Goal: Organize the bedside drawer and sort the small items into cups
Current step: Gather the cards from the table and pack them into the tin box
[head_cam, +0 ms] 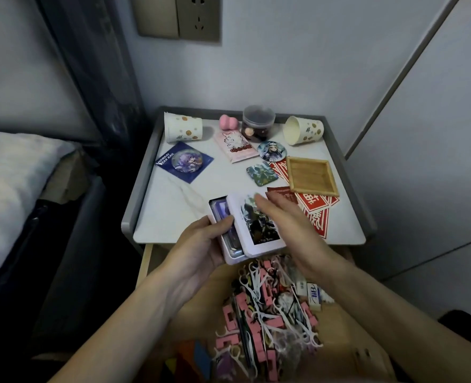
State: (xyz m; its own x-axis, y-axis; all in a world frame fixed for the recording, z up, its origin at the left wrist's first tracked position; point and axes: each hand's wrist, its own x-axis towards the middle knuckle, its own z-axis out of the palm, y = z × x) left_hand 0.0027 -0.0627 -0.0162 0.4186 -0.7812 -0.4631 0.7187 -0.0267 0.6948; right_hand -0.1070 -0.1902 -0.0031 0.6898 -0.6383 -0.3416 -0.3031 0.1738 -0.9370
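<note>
The bedside table top (173, 211) already carries a spread of larger things: a wooden tray (307, 161), red paper cut-outs (317, 208), a clear jar (258, 124), a pink packet (235, 146), a badge on a blue card (183, 161), a round badge (271, 151), a square badge (262, 174) and a pink sponge (227, 123). So that part of the clear-out looks well under way.

Below it, the drawer (350, 335) stands open and is far from done. A dense tangle of small items (262, 305), pink pieces, white floss picks and dark thin bits, lies heaped in it, with an eraser (313, 295) at its right edge.

You hold a white box (234, 252) over the table's near edge, above the back of the drawer, with its lid sitting askew. Your left hand (201, 244) grips its left side, the thumb curled over the top. Your right hand (287, 219) lies over the lid with fingers straight and close together, gripping nothing.

The two paper cups sit at the back of the table, the left cup (183, 130) and the right cup (303, 130), both tipped on their sides. The right one's mouth shows nothing inside; the left one's inside is hidden. I judge the sorting into cups has not yet started: you must stand them up and then work through the heap.
</note>
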